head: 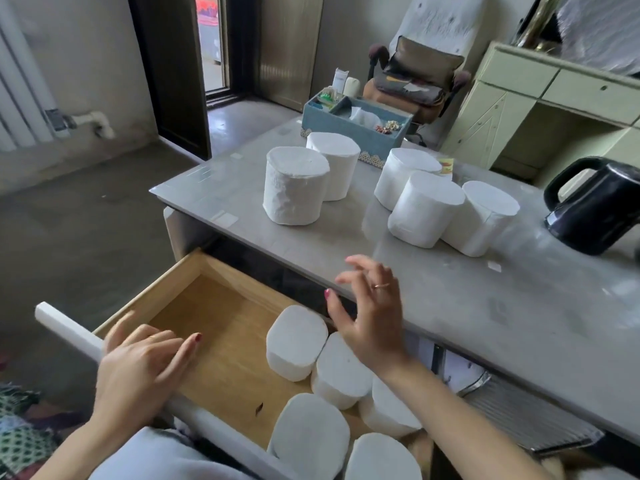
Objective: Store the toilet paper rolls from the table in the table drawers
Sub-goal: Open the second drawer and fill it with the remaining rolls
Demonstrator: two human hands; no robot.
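Wooden drawer [221, 327] under spread right hand [369, 318]

Grey floor [86, 216], open doorway [211, 43], cushioned chair [419, 74], pale-green cabinet [540, 98].

Five white rolls [426, 209] upright on table [450, 299], five in open drawer [194, 306]

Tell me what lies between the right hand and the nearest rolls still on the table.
Only bare grey tabletop. In the head view the right hand hovers open at the table's front edge, and nothing sits between it and the roll ahead.
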